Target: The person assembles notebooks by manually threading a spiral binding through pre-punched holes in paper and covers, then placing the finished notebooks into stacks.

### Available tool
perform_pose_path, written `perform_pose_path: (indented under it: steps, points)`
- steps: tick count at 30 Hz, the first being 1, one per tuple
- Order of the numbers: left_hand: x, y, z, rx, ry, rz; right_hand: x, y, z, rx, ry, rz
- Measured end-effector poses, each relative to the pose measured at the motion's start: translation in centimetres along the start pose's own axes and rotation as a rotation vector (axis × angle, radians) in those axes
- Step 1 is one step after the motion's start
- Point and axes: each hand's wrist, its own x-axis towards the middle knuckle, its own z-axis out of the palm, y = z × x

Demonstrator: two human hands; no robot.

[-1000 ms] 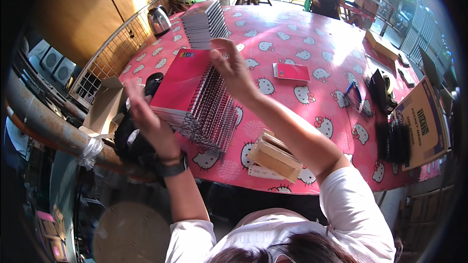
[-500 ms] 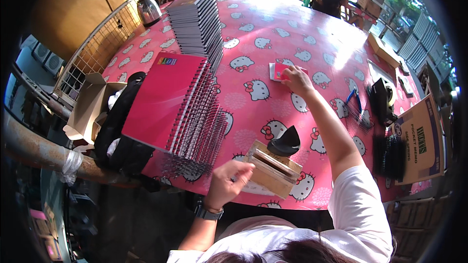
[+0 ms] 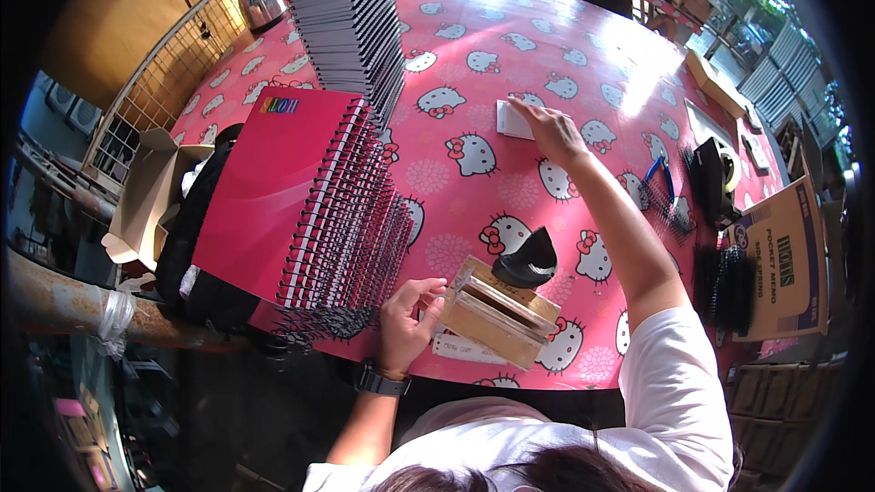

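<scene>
My right hand (image 3: 554,132) is stretched out over the far part of the table, its fingers together across a small white notepad (image 3: 512,120). The thumb is hidden beneath the hand. Nearer to me, my left hand (image 3: 412,317) holds nothing, its fingers loosely bent and apart from the thumb. It is by the left end of a slotted wooden block (image 3: 501,321). A black curved holder (image 3: 526,260) stands at the block's far side. Beside the block's near edge lies a white strip with handwriting (image 3: 467,347).
Tall stacks of spiral notebooks (image 3: 273,191), the nearer topped with a red cover, stand at left beside an open carton (image 3: 150,210). A kettle (image 3: 262,0) is behind. At right are blue-handled pliers (image 3: 661,180), black spiral coils (image 3: 727,292) and a cardboard box (image 3: 784,260).
The pad under my right hand showed a red face before and now looks white. My left hand has shifted slightly left, its fingers opening. The whole view has shifted a little.
</scene>
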Motion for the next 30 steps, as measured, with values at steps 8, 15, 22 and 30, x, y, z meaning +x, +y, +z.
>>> perform_pose_path:
  steps: [8, 15, 22, 30]
  points:
    - [0.0, 0.0, 0.2, -0.01, -0.019, -0.059, 0.3, 0.5, 0.2, -0.204, -0.13, -0.173]
    - [-0.2, -0.2, -0.3, 0.004, 0.005, -0.063, 1.0, -1.7, -1.1, 0.02, -0.116, -0.036]
    - [0.2, 0.3, 0.4, 0.054, 0.042, 0.137, -0.5, 3.1, -2.2, 0.239, 0.59, 0.42]
    - [-1.0, 5.9, 1.2, -1.038, -0.205, -0.385, -13.8, -11.8, -14.0, 0.3, 0.621, -0.237]
